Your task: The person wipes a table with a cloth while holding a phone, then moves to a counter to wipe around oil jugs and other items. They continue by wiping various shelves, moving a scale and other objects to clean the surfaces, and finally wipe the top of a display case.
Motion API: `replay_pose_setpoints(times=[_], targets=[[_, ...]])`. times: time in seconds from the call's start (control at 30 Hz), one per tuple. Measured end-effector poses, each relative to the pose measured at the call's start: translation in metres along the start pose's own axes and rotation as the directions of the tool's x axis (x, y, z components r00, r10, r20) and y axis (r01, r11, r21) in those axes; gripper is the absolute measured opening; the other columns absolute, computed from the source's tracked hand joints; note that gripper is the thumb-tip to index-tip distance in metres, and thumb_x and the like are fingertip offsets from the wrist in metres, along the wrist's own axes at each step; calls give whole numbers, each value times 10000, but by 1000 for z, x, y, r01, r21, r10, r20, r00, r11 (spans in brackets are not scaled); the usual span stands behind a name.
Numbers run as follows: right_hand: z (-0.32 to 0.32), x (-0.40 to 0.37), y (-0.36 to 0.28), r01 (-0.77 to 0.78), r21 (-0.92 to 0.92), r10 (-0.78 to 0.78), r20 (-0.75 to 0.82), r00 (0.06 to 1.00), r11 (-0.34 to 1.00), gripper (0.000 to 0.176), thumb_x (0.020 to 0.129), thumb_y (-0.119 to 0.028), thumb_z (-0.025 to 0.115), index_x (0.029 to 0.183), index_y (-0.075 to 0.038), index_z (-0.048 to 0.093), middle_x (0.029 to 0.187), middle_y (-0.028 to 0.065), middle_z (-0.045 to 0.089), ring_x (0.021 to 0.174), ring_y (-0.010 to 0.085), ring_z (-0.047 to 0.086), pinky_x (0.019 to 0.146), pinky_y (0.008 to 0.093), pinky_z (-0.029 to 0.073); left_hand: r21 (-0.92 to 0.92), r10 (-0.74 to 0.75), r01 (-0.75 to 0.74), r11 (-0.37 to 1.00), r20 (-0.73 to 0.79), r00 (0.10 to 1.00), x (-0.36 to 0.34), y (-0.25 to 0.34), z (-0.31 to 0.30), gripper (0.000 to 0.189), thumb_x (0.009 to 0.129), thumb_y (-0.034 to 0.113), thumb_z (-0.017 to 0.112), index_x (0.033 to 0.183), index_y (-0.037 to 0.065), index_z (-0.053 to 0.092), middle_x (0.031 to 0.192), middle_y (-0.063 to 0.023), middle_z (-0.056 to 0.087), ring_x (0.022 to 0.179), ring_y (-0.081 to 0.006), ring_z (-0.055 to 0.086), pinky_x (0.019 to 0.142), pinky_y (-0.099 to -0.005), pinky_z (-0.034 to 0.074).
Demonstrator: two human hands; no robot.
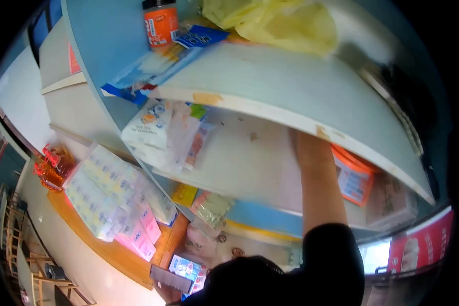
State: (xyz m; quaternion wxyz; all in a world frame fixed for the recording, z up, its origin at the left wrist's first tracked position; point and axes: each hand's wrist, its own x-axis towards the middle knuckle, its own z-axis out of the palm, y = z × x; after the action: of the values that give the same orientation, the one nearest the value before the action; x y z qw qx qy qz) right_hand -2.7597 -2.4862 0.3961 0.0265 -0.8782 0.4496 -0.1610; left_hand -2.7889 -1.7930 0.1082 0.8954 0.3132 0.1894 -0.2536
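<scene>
My right forearm (321,188) reaches up into the middle compartment of a tilted shelf unit. The board above hides my right hand, so its fingers do not show. Beside that wrist, to the right, sits an orange tub (354,176) with a white label. At the bottom edge, part of my left hand (169,293) shows, closed at a flat grey object with a jagged edge (172,279). Against this object lies a bright blue-and-white printed item (186,269). A white plastic bag (160,132) of goods stands at the compartment's left end.
Above, the top shelf board (270,76) carries an orange jar (161,24), blue packets (153,69) and a yellow plastic bag (285,23). Wrapped tissue packs (107,191) are stacked on a wooden counter (102,245), near red-capped bottles (53,168). Chairs (41,275) stand lower left.
</scene>
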Motion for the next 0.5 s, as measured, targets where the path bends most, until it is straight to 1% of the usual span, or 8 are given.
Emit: replay_pose_setpoints(times=[0.03,0.1,0.27,0.33,0.4,0.43,0.47,0.5], targets=[[9,7,3,-7,5,7,34,999,1000,267,821,-204,435,1006,-63,564,979,155,576,902,287,557,783,352,448,46,51,-52,998,16,999,-5,-2,-12,581,789,547,398,1146,94,461,1088,-87,522,1028,-230,469,892,-443,339],[19,25,4,-15,21,14,70,997,1000,268,822,-215,433,1011,-80,568,974,144,579,900,285,555,778,348,450,31,138,-139,990,33,990,-28,-7,-1,604,819,538,329,1216,89,402,1180,-105,474,1086,-232,434,940,-442,301],[10,19,-11,49,126,-59,77,995,991,272,826,-240,428,1021,-123,578,961,116,588,895,280,551,766,339,456,107,118,-104,989,-134,984,-49,-9,-2,576,817,531,354,1183,94,442,1079,-82,521,1028,-224,469,904,-419,340],[-5,-11,-32,121,219,-140,72,988,968,274,828,-250,427,1026,-140,582,955,105,591,893,278,550,762,335,458,129,92,-72,989,-154,984,-50,-6,-3,565,816,528,363,1170,97,458,1038,-73,540,1005,-221,483,890,-409,356],[-21,-62,-57,158,387,-220,121,968,909,277,829,-260,425,1030,-158,586,950,95,595,891,276,548,757,331,460,141,41,-22,990,-133,990,-48,-2,7,555,816,525,373,1156,99,474,998,-65,559,982,-218,497,876,-400,372],[-33,-89,-70,134,487,-243,168,955,863,278,830,-265,424,1032,-166,588,947,89,596,890,275,547,755,329,461,96,-43,48,994,-53,998,-41,4,26,596,805,554,383,1191,105,453,1056,-76,548,989,-230,504,888,-427,367],[-25,-108,-72,118,660,-311,184,932,742,399,803,-316,511,1063,-16,547,1071,159,512,934,268,521,847,330,398,22,-87,87,996,9,996,-29,6,28,616,794,575,402,1211,125,446,1127,-84,530,1015,-247,505,895,-439,368],[-4,-120,-72,-17,617,-189,267,945,787,396,790,-319,520,1046,-19,552,1095,135,471,975,270,486,869,318,374,-1,-185,197,980,346,920,-17,11,37,623,794,588,405,1228,142,438,1185,-84,507,1078,-256,484,918,-436,359]])
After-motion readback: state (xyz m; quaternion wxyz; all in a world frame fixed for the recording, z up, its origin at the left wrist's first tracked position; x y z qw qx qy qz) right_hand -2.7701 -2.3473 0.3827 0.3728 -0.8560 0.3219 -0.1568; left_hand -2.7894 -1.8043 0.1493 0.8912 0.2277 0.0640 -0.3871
